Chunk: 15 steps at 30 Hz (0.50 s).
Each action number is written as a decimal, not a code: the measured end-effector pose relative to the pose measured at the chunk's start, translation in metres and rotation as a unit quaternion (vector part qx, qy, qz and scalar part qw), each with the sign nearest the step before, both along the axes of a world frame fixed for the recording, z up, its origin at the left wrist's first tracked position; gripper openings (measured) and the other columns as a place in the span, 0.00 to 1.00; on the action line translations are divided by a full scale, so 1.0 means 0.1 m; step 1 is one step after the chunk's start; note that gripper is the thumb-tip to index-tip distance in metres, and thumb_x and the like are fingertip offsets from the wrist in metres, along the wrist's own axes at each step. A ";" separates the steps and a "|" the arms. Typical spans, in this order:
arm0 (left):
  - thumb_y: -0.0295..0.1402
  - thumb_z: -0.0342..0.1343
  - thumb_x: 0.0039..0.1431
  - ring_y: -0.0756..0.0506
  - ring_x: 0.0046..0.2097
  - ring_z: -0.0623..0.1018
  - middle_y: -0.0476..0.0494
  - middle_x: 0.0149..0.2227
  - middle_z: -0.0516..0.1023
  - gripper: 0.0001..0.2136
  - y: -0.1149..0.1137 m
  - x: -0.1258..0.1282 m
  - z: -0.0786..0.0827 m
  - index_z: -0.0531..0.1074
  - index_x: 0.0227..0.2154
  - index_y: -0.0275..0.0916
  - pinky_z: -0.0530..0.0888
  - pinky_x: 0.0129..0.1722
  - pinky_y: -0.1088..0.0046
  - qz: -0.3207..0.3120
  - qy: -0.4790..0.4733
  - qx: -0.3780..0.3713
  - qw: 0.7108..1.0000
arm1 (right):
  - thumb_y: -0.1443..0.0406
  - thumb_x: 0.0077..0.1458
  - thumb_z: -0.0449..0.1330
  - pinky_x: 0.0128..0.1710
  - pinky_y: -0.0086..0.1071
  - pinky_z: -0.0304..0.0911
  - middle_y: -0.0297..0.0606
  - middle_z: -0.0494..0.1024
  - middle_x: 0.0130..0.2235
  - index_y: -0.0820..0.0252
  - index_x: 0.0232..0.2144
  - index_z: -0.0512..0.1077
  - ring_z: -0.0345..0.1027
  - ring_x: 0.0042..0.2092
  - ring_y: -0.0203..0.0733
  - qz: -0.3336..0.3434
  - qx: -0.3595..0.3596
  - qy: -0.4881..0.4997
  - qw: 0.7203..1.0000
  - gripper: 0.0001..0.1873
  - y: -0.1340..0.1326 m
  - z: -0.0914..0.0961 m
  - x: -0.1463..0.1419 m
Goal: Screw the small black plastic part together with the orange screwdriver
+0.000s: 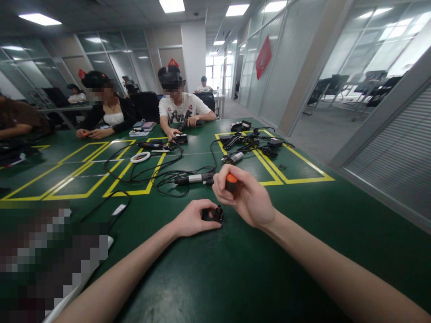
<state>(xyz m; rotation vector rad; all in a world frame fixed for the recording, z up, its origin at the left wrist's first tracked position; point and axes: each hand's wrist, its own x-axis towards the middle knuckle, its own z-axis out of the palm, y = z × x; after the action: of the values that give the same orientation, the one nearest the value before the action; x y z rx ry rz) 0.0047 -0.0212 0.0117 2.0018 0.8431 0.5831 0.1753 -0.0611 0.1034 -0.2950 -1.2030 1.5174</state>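
Black part (218, 216): pinched by left hand (192, 219), presumably for steadiness; right hand (251, 197) grips orange-ended tool (231, 179) just above it.

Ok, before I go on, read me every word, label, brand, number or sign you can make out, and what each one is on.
None can be read.
Red hanging on the glass wall: any markings too blurred.
White tag on the black cable: too small.
White shirt: dark print, no words legible.
Orange-topped tool in the right hand, black part in the left hand: no lettering visible.
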 end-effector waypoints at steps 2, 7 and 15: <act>0.35 0.69 0.52 0.49 0.34 0.74 0.49 0.33 0.79 0.15 0.00 0.00 0.01 0.81 0.42 0.35 0.72 0.39 0.73 0.000 0.003 0.002 1.000 | 0.56 0.64 0.57 0.21 0.28 0.42 0.25 0.60 0.20 0.59 0.30 0.70 0.45 0.21 0.31 0.006 0.004 0.007 1.000 0.15 -0.01 -0.01 0.00; 0.35 0.69 0.51 0.49 0.33 0.73 0.49 0.32 0.78 0.14 0.00 0.00 0.01 0.81 0.41 0.34 0.71 0.38 0.73 -0.001 -0.004 -0.005 1.000 | 0.61 0.61 0.59 0.21 0.27 0.44 0.24 0.64 0.21 0.56 0.33 0.66 0.47 0.21 0.31 0.008 0.015 0.009 1.000 0.07 0.00 -0.02 0.00; 0.35 0.69 0.51 0.48 0.34 0.73 0.49 0.33 0.79 0.12 0.00 0.00 -0.02 0.80 0.38 0.35 0.72 0.40 0.72 -0.001 -0.006 -0.007 1.000 | 0.55 0.65 0.58 0.23 0.29 0.46 0.29 0.63 0.21 0.61 0.26 0.72 0.51 0.22 0.32 -0.016 -0.001 -0.014 1.000 0.19 0.01 -0.01 -0.01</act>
<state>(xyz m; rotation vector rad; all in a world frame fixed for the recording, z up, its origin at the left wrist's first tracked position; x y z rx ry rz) 0.0046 -0.0209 0.0102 1.9842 0.8353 0.5867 0.1748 -0.0604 0.1023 -0.3358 -1.2127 1.4903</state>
